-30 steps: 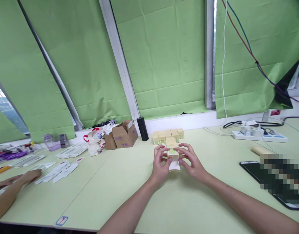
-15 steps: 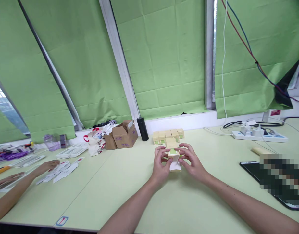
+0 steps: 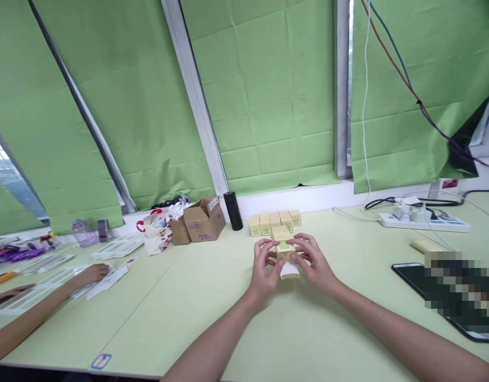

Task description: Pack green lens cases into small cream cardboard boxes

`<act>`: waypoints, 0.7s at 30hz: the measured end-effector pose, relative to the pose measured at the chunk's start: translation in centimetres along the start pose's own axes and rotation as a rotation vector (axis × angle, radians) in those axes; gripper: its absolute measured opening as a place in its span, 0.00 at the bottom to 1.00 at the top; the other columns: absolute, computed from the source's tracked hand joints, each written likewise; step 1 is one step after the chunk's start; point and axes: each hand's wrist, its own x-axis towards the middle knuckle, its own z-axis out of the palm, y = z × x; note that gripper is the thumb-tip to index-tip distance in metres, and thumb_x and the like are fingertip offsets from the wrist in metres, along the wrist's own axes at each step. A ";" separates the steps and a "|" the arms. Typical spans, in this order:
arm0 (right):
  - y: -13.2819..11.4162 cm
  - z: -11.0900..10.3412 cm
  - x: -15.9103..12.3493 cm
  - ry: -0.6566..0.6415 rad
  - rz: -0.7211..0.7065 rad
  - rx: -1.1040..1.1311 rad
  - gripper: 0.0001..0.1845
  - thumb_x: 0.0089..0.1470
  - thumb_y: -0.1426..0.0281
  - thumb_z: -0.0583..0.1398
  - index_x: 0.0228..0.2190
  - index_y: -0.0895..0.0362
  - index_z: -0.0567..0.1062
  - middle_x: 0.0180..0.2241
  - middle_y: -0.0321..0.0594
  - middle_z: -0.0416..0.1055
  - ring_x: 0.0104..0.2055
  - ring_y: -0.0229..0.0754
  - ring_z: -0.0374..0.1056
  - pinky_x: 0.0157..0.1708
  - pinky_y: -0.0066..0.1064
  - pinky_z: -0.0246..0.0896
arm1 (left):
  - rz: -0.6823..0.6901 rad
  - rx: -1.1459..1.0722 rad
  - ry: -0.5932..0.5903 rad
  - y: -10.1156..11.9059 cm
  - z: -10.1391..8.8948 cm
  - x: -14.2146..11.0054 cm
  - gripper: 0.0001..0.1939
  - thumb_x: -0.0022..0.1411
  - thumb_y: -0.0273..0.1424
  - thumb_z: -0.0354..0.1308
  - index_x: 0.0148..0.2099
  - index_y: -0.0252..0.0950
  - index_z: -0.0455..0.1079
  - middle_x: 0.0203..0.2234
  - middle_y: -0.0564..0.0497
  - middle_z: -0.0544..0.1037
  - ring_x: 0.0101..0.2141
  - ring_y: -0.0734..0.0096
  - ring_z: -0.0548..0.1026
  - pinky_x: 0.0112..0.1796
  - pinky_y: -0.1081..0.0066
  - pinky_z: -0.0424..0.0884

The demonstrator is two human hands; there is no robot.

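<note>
Between my two hands is a small pale-yellow carton (image 3: 284, 246) with a green-and-white label and a white-lined flap hanging open toward me. My left hand (image 3: 264, 268) grips its left side, thumb low near the flap and fingers along the upper edge. On the right side, my right hand (image 3: 314, 262) holds it the same way, with its thumb near the flap's base. What lies inside the carton cannot be made out. Just behind it stands a row of several similar cartons (image 3: 275, 222) on the pale green table (image 3: 212, 313).
A black cylinder (image 3: 233, 211) and a brown cardboard box (image 3: 205, 220) stand at the back. A power strip (image 3: 425, 222) with cables lies back right, a dark phone-like device (image 3: 411, 278) in front of it. At left, a co-worker's hand (image 3: 93, 275) rests on white cards (image 3: 109, 281).
The carton in my hands has tipped slightly, and its flap has swung lower and outward. My thumbs have shifted a little. The co-worker's hand has moved right over the cards.
</note>
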 end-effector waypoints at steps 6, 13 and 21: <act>0.1 -0.2 0.2 0.065 0.003 0.002 0.17 0.67 0.56 0.59 0.53 0.47 0.76 0.59 0.46 0.59 0.44 0.42 0.75 0.44 0.41 0.78 | 0.061 -0.084 -0.179 -0.5 -0.5 0.1 0.42 0.63 0.55 0.63 0.73 0.49 0.57 0.64 0.40 0.53 0.53 0.53 0.71 0.50 0.57 0.73; 0.0 0.0 0.1 0.059 0.009 0.000 0.17 0.67 0.57 0.59 0.54 0.46 0.76 0.58 0.46 0.58 0.44 0.43 0.76 0.43 0.41 0.78 | 0.044 -0.022 -0.146 -0.6 -0.1 -0.2 0.42 0.63 0.48 0.67 0.73 0.51 0.55 0.65 0.41 0.53 0.55 0.54 0.70 0.52 0.56 0.72; -0.3 0.1 -0.1 0.028 0.025 -0.019 0.17 0.67 0.57 0.59 0.54 0.46 0.77 0.59 0.45 0.56 0.44 0.43 0.76 0.41 0.41 0.80 | 0.025 -0.064 -0.100 -0.2 -0.2 -0.1 0.35 0.66 0.48 0.64 0.70 0.49 0.59 0.63 0.41 0.58 0.51 0.57 0.72 0.50 0.58 0.72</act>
